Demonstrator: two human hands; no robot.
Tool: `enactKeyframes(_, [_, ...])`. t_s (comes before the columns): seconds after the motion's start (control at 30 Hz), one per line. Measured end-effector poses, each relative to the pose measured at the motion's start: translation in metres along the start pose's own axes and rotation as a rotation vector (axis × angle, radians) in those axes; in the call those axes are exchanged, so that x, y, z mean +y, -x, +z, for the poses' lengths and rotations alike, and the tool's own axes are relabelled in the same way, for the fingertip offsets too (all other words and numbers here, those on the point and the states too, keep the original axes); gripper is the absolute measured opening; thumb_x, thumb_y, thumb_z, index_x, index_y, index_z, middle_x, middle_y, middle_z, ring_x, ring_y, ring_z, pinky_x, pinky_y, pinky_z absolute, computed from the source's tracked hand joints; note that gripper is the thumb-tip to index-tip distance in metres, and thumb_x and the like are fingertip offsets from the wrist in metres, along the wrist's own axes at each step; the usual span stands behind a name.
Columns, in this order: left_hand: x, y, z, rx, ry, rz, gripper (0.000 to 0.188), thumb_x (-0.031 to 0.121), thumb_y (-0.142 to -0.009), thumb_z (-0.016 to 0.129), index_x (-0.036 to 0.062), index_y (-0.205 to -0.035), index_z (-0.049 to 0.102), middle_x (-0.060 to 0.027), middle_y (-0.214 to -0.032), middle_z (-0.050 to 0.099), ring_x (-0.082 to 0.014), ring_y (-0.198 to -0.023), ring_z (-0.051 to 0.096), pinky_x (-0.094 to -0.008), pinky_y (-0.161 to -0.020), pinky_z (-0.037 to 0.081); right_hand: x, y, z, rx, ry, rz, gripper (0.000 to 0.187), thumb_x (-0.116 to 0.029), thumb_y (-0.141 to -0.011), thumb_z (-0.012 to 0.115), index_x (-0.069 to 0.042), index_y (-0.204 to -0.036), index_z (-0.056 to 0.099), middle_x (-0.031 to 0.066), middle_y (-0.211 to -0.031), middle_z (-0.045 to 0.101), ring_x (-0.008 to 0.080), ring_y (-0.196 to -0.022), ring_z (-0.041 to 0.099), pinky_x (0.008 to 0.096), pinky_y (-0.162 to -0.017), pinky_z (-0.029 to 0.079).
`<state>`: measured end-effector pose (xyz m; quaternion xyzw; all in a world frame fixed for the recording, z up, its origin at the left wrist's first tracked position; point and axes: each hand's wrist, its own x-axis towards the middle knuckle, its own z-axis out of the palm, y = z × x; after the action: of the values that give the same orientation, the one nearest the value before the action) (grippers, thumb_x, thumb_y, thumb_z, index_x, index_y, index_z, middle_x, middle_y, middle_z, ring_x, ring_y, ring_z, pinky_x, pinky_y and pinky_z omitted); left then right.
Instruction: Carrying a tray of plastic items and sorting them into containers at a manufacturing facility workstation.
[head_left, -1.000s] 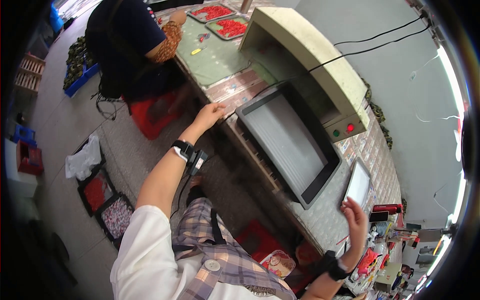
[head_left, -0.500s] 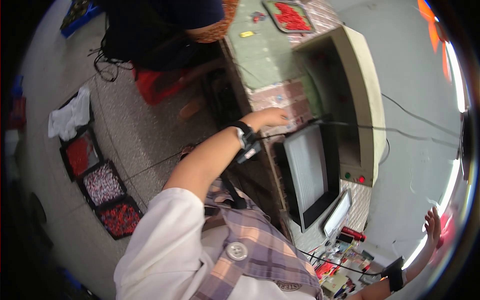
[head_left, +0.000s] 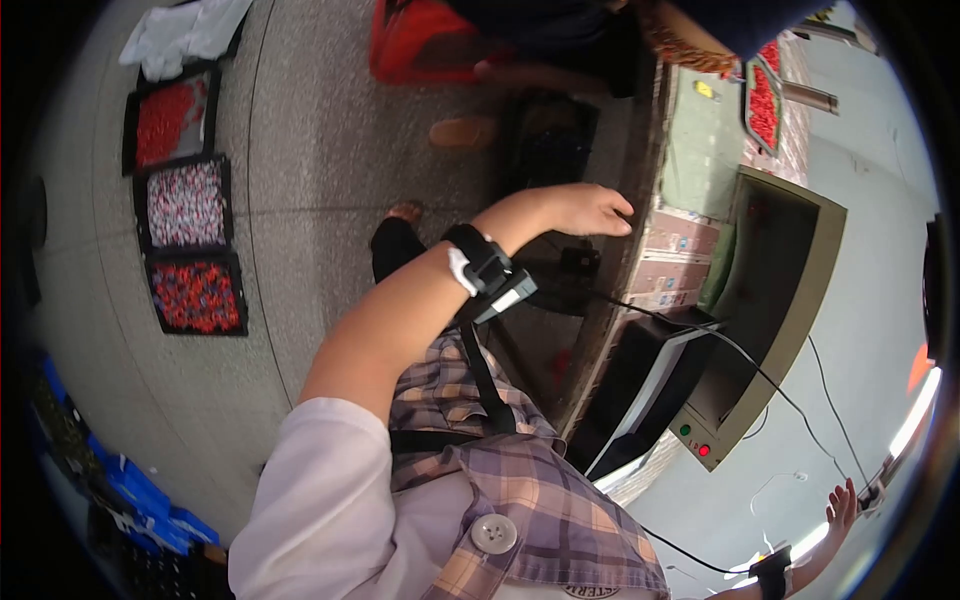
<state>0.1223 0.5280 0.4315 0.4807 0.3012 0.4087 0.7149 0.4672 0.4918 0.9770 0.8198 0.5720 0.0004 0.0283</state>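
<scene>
My left hand [head_left: 590,210] hovers beside the edge of the workbench [head_left: 690,150], holding nothing, thumb and fingers slightly apart. A black strap with a small grey device [head_left: 505,295] circles that wrist. Far out at the lower right, my right hand [head_left: 843,503] is raised with its fingers spread, also holding nothing; another black strap [head_left: 770,575] is on that wrist. Between the two hands, a black tray [head_left: 625,375] with a pale panel lies on the bench before a beige box-shaped machine [head_left: 825,270] with a wide dark opening.
Black trays of small red [head_left: 165,125], pink-white [head_left: 187,205] and mixed red-and-dark pieces [head_left: 197,293] lie on the floor at left. A person [head_left: 560,35] sits at the far bench by a red chair [head_left: 420,45]. Black cables [head_left: 740,350] cross the machine. Blue crates [head_left: 140,495] stand lower left.
The view has swung, so the bench and machine sit farther right and the floor trays higher. My left hand has gone from over the bench to beside its edge. Both hands stay free.
</scene>
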Motion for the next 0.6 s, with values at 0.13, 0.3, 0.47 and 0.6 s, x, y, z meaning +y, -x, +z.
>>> enactKeyframes(0.13, [-0.037, 0.062, -0.015, 0.171, 0.072, -0.076, 0.047, 0.029, -0.088, 0.051, 0.0006, -0.124, 0.040, -0.0142, -0.116, 0.053, -0.0199, -0.111, 0.049, -0.0289, -0.093, 0.038, -0.028, -0.009, 0.025, -0.105, 0.053, -0.039, 0.044, -0.042, -0.087, 0.047, -0.015, -0.121, 0.049, 0.0052, -0.105, 0.055, 0.0159, -0.098, 0.051, 0.0308, -0.087, 0.036])
enactKeyframes(0.3, [-0.070, 0.093, 0.006, 0.207, 0.173, -0.149, 0.046, 0.027, -0.090, 0.047, 0.0018, -0.127, 0.036, -0.0150, -0.121, 0.048, -0.0197, -0.114, 0.045, -0.0301, -0.095, 0.036, -0.016, -0.020, 0.021, -0.066, 0.040, 0.041, 0.045, -0.040, -0.084, 0.052, -0.009, -0.117, 0.052, 0.0091, -0.099, 0.057, 0.0179, -0.094, 0.052, 0.0324, -0.084, 0.038])
enactKeyframes(0.47, [-0.076, 0.088, 0.026, 0.109, 0.334, -0.149, 0.047, 0.026, -0.089, 0.050, -0.0003, -0.125, 0.037, -0.0135, -0.121, 0.048, -0.0191, -0.115, 0.044, -0.0302, -0.095, 0.036, -0.001, -0.013, 0.027, -0.001, -0.026, 0.090, 0.038, -0.036, -0.085, 0.052, -0.008, -0.111, 0.055, 0.0036, -0.089, 0.061, 0.0125, -0.082, 0.057, 0.0243, -0.074, 0.040])
enactKeyframes(0.6, [-0.043, 0.069, 0.033, -0.045, 0.190, -0.282, 0.043, 0.020, -0.089, 0.050, -0.0010, -0.124, 0.038, -0.0130, -0.115, 0.053, -0.0177, -0.109, 0.049, -0.0293, -0.093, 0.037, 0.046, -0.020, 0.006, 0.039, -0.097, 0.084, 0.035, -0.031, -0.086, 0.051, -0.006, -0.111, 0.056, 0.0047, -0.086, 0.062, 0.0121, -0.080, 0.058, 0.0253, -0.068, 0.043])
